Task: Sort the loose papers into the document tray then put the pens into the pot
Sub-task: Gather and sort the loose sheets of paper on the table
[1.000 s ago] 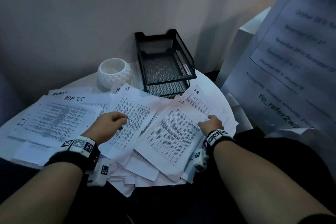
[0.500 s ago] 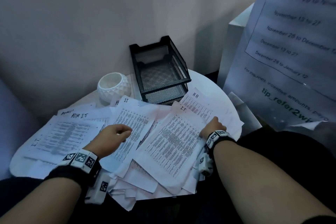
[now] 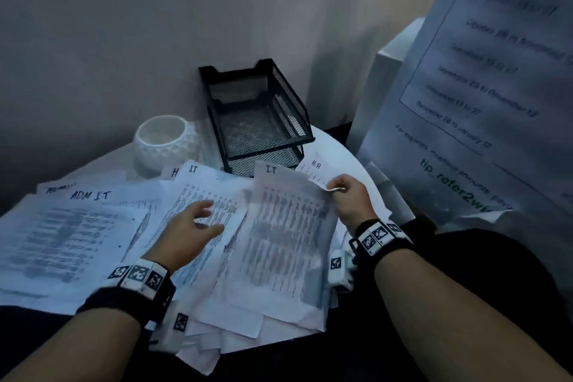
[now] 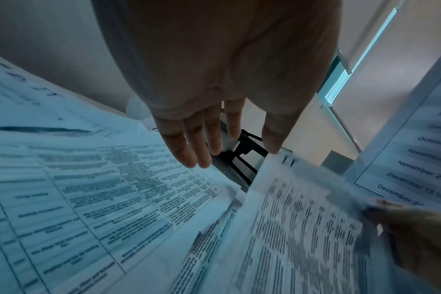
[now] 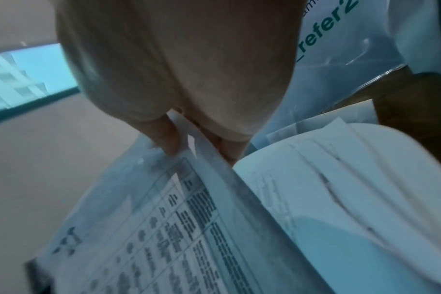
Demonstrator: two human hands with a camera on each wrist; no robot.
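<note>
Loose printed papers (image 3: 93, 226) cover the round white table (image 3: 335, 146), headed in marker "IT", "ADM IT" and "HR". My right hand (image 3: 336, 187) pinches the right edge of a sheet marked "IT" (image 3: 288, 226) and holds it raised off the pile; the right wrist view shows thumb and fingers (image 5: 164, 139) on that sheet (image 5: 179, 228). With fingers spread, my left hand (image 3: 204, 217) hovers just above another "IT" sheet (image 3: 198, 189), its straight fingers (image 4: 189, 143) over the paper (image 4: 88, 189). The black mesh document tray (image 3: 260, 115) stands empty at the back. No pens show.
A white faceted pot (image 3: 164, 143) sits left of the tray against the wall. A large plastic-covered notice (image 3: 480, 102) with dates leans at the right, close to my right arm, in front of a white box (image 3: 387, 77). Papers overhang the table's near edge.
My right hand went from lying on the pile's right edge to pinching the "IT" sheet and lifting it. My left hand uncurled and rose off the papers, fingers spreading.
</note>
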